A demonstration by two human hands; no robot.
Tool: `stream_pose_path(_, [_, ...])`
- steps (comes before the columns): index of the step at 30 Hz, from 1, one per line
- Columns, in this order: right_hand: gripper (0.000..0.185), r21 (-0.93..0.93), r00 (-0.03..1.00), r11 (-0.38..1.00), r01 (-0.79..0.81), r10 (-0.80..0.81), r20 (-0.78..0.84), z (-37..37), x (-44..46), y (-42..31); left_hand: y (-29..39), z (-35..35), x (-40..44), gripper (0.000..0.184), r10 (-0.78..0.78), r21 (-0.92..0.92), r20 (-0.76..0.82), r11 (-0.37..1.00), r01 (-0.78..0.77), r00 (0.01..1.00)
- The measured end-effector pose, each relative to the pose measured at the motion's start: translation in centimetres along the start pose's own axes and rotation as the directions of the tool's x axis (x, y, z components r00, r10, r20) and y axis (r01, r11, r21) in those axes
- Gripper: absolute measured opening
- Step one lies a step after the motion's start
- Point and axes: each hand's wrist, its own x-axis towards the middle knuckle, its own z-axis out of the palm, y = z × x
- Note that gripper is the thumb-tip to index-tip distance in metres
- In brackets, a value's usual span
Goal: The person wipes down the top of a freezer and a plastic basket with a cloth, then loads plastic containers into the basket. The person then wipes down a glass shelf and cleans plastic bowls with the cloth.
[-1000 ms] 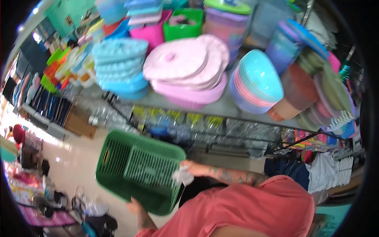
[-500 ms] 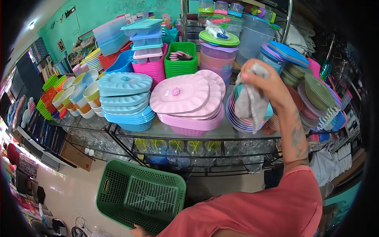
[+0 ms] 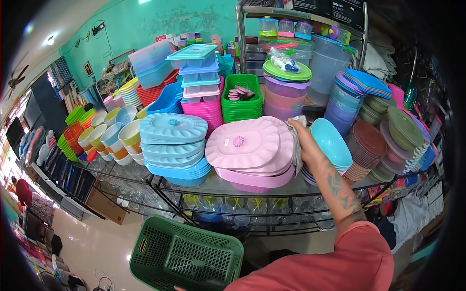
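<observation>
My right hand (image 3: pixel 305 143) is closed on a grey cloth (image 3: pixel 295 145), pressed against the right side of the stacked pink lidded containers (image 3: pixel 246 145). Part of the cloth is hidden behind my fingers. Just right of this hand are nested turquoise bowls (image 3: pixel 331 143). At the bottom edge, only a bit of my left hand (image 3: pixel 179 288) shows, at the near rim of a green plastic basket (image 3: pixel 141 237); the earlier view shows its fingers gripping that rim. Nothing lies in the visible part of the basket. Blue lidded containers (image 3: pixel 174 145) are stacked left of the pink ones.
A glass-topped black metal rack (image 3: pixel 223 186) carries the plasticware, with glassware on its lower level. Green trays (image 3: pixel 242 104), purple-lidded tubs (image 3: pixel 285 97) and brown bowls (image 3: pixel 365 145) stand around the pink stack. A cardboard box (image 3: pixel 104 206) is on the floor at left.
My right hand has come down and left with the cloth, from above the turquoise bowls to the pink containers' side. The view has shifted, and less of my left hand shows.
</observation>
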Motion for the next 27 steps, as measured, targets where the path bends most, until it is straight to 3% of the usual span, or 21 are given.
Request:
stream_pose_path(2, [0.059, 0.114, 0.990, 0.988, -0.108, 0.097, 0.098, -0.2, -0.1, 0.3, 6.0, -1.2, -0.1, 0.061, 0.023, -0.185, -0.012, 0.982, -0.025, 1.000])
stream_pose_path(3, [0.061, 0.167, 0.979, 0.972, -0.166, 0.142, 0.149, -0.2, -0.4, 0.5, 9.4, -0.1, -0.2, 0.043, 0.058, -0.486, -0.013, 0.872, -0.056, 0.998])
stream_pose_path(4, [0.064, 0.137, 0.985, 0.980, -0.143, 0.128, 0.114, 0.1, -1.1, 0.7, 15.9, -3.1, 0.1, 0.042, 0.049, -0.703, 0.289, 0.689, 0.178, 0.956])
stream_pose_path(5, [0.064, 0.127, 0.985, 0.980, -0.151, 0.138, 0.105, 0.4, -1.7, 0.8, 22.0, -5.6, 0.4, 0.043, 0.090, -0.687, 0.446, 0.672, 0.276, 0.891])
stream_pose_path(6, [0.065, 0.117, 0.985, 0.981, -0.157, 0.146, 0.095, 0.6, -2.3, 0.7, 25.0, -4.4, 0.7, 0.041, 0.265, -0.770, 0.454, 0.597, 0.226, 0.851])
stream_pose_path(7, [0.065, 0.106, 0.984, 0.980, -0.169, 0.161, 0.080, 0.9, -3.0, 0.6, 29.1, -4.9, 0.8, 0.041, 0.428, -0.881, 0.447, 0.363, 0.303, 0.786])
stream_pose_path(9, [0.060, 0.118, 0.972, 0.966, -0.231, 0.222, 0.081, 1.4, -5.3, 0.2, 38.0, -11.7, 1.1, 0.059, 0.571, -0.827, 0.542, 0.231, 0.513, 0.616])
stream_pose_path(10, [0.059, 0.134, 0.969, 0.963, -0.234, 0.220, 0.113, 0.9, -5.9, 0.5, 41.2, -11.9, 1.4, 0.079, 0.552, -0.745, 0.623, 0.201, 0.636, 0.554])
stream_pose_path(12, [0.058, 0.153, 0.967, 0.962, -0.226, 0.202, 0.153, 0.4, -7.6, 0.7, 46.6, -14.6, 2.9, 0.096, 0.552, -0.547, 0.747, 0.191, 0.815, 0.371])
stream_pose_path(13, [0.057, 0.156, 0.968, 0.964, -0.217, 0.192, 0.160, 0.3, -9.1, 0.7, 48.6, -15.8, 3.4, 0.100, 0.537, -0.480, 0.787, 0.223, 0.848, 0.304])
stream_pose_path(15, [0.055, 0.153, 0.962, 0.959, -0.239, 0.212, 0.173, -0.7, -10.8, 1.5, 50.5, -16.1, 4.6, 0.098, 0.686, -0.362, 0.725, 0.302, 0.882, 0.063])
stream_pose_path(18, [0.049, 0.125, 0.942, 0.941, -0.315, 0.294, 0.163, -1.9, -12.6, 3.0, 52.2, -17.4, 2.6, 0.086, 0.750, -0.326, 0.662, 0.302, 0.896, -0.012])
stream_pose_path(20, [0.045, 0.086, 0.936, 0.935, -0.343, 0.333, 0.113, -1.7, -15.1, 3.1, 52.5, -18.2, 1.7, 0.077, 0.777, -0.344, 0.629, 0.252, 0.905, 0.023])
stream_pose_path(22, [0.041, 0.058, 0.962, 0.970, -0.234, 0.223, 0.158, -2.4, -16.8, 4.9, 52.2, -19.8, 1.4, 0.066, 0.759, -0.339, 0.648, 0.215, 0.916, 0.061])
stream_pose_path(27, [0.046, -0.010, 0.962, 0.998, -0.068, 0.068, 0.265, -3.3, -20.8, 6.9, 47.4, -20.6, 1.4, 0.067, 0.738, -0.323, 0.673, 0.243, 0.915, 0.042])
